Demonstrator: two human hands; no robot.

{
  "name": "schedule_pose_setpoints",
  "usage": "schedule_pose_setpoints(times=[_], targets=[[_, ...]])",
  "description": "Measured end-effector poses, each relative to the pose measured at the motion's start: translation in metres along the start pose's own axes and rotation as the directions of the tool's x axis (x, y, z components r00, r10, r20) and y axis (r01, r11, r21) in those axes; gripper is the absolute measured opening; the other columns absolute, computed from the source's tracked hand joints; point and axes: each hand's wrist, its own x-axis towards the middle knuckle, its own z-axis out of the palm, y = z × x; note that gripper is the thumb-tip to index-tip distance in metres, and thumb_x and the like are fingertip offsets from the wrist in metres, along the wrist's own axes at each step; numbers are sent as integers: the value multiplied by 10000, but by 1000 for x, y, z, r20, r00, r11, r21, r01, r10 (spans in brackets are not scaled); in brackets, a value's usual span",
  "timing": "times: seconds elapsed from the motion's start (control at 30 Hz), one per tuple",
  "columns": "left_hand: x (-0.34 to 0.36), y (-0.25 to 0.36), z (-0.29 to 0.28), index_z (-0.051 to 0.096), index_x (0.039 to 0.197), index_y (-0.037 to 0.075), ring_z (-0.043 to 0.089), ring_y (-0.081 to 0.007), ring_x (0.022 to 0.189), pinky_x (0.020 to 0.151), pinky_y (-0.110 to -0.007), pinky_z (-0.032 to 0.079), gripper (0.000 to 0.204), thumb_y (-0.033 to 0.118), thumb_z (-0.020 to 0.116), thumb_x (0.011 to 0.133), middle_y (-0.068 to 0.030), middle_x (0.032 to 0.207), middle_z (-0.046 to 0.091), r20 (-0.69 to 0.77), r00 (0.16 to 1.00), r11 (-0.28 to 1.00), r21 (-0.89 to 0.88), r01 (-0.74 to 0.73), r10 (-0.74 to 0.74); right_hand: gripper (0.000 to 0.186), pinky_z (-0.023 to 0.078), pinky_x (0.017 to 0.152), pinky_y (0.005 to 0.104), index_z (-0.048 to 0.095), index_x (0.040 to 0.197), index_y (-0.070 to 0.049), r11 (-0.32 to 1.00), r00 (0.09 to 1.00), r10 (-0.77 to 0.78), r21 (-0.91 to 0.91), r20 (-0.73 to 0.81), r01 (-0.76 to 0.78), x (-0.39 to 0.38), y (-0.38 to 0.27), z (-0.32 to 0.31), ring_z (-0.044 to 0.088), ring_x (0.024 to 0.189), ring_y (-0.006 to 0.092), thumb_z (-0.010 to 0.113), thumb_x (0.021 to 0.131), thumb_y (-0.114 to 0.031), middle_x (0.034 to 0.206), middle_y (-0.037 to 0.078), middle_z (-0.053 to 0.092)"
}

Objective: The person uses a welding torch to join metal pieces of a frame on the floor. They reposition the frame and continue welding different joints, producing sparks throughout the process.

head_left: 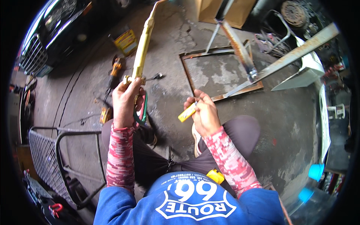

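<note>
My left hand [128, 95] grips the lower end of a brass gas torch [141, 48], by its valve knobs. The torch points up and away from me, its thin copper tip bent to the right. Green and red hoses [142, 110] hang below that hand. In my right hand [205, 112] is a yellow lighter [188, 111], held between the fingers in front of my right knee. The two hands are apart, and the lighter is well away from the torch tip. No flame shows at either.
A rusty metal frame [185, 71] lies ahead on the concrete floor, with steel bars [296, 50] angled over it. An orange angle grinder [115, 69] and a yellow container [125, 42] stand left. A vehicle [45, 41] is far left; a black mesh rack [50, 161] is near left.
</note>
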Motion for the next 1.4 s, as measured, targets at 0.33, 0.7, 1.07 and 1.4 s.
schedule_pose_setpoints(times=[0.33, 0.7, 1.07, 1.4], targets=[[8, 8, -25, 664, 1132, 2, 482, -43, 460, 389, -190, 327, 318, 292, 698, 1006, -32, 769, 652, -41, 999, 1000, -2, -26, 26, 351, 547, 801, 493, 565, 1212, -82, 904, 875, 421, 194, -239, -382, 55, 57, -6, 621, 845, 252, 498, 874, -16, 960, 109, 612], [27, 1, 14, 567, 1279, 56, 556, -49, 578, 463, -191, 380, 334, 173, 709, 1000, -28, 873, 683, -20, 999, 998, -40, 48, -49, 343, 501, 738, 335, 657, 1153, -51, 376, 302, -926, -522, -225, 765, 5, -314, -79, 570, 778, 145, 759, 970, -322, 968, 26, 636], [22, -17, 14, 534, 1300, 81, 492, -44, 496, 402, -203, 360, 326, 123, 676, 1010, -9, 813, 647, -75, 993, 993, -70, -93, 88, 677, 386, 1094, 309, 633, 1350, -2, 72, 300, -899, -568, 320, 820, 34, -427, -47, 555, 1181, 161, 822, 907, -479, 1271, 74, 620], [8, -17, -33, 536, 1299, 69, 485, -53, 464, 375, -203, 348, 337, 123, 681, 1000, -45, 813, 650, -99, 995, 999, -37, -2, -1, 107, 452, 561, 256, 633, 1002, 5, 215, 331, -892, -354, 308, 910, 24, -448, 5, 567, 614, 115, 622, 904, -35, 754, 27, 580]])
